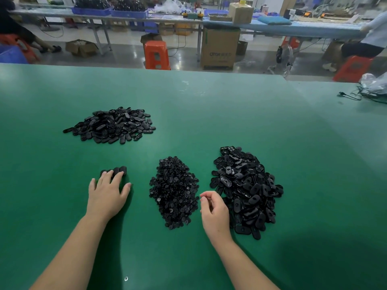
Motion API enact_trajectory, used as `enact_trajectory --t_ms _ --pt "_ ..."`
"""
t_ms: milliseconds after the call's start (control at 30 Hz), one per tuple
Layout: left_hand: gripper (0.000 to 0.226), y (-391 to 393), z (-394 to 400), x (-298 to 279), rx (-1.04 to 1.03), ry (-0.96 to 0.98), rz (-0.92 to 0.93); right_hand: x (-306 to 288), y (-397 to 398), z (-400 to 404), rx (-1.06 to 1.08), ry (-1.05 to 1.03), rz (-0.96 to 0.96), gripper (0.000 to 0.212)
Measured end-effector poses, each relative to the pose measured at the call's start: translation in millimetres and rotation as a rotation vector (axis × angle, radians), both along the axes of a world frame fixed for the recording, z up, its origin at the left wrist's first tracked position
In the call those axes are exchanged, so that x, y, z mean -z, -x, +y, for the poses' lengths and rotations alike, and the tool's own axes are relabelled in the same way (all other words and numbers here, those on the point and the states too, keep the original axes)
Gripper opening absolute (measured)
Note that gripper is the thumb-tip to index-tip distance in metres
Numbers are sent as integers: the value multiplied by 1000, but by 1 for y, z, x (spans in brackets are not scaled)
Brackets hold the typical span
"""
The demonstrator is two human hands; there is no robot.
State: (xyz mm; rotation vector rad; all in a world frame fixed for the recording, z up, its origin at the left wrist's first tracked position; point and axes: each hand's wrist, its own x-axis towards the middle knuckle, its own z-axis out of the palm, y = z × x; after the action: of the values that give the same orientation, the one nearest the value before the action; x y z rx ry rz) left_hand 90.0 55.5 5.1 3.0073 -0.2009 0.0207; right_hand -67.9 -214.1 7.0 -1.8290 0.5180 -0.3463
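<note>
On the green table (209,111) lie three heaps of black plastic parts. A heap of oval shells (111,125) lies far left. A heap of small round pieces (173,191) lies in the middle, and a bigger heap of oval shells (247,189) to its right. My left hand (107,194) lies flat with spread fingers, its fingertips touching a short row of black oval parts (117,170). My right hand (213,210) hovers between the middle and right heaps, fingers curled, thumb and forefinger close together; whether they pinch a small piece is unclear.
Beyond the table's far edge stand an orange stool (157,55) and a cardboard box (219,48). A black cable (356,96) and a plastic bag (374,82) lie at the right edge. Seated people are at far left and right.
</note>
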Motion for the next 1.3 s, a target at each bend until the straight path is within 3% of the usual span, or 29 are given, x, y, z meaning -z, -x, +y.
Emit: enact_trajectory --t_ms 233,367,500,667,800,1067,1300 --pt "23 9 -56 -24 128 205 -238 0 1 1 -20 18 -1 15" --pt "23 24 -130 -50 377 318 -53 1 -1 0 5 31 -10 12" --pt "30 34 -194 -56 558 213 146 -1 -2 0 129 -31 -43 15" --pt "35 32 -230 -45 553 83 183 0 -3 0 154 -18 -68 16" --pt "33 30 -238 -39 556 86 235 -2 -4 0 171 -10 -72 18" --pt "26 33 -238 -33 534 211 286 -2 -4 1 179 -41 -99 30" --pt "10 36 -231 -32 411 523 354 3 -5 -1 192 -55 -113 14"
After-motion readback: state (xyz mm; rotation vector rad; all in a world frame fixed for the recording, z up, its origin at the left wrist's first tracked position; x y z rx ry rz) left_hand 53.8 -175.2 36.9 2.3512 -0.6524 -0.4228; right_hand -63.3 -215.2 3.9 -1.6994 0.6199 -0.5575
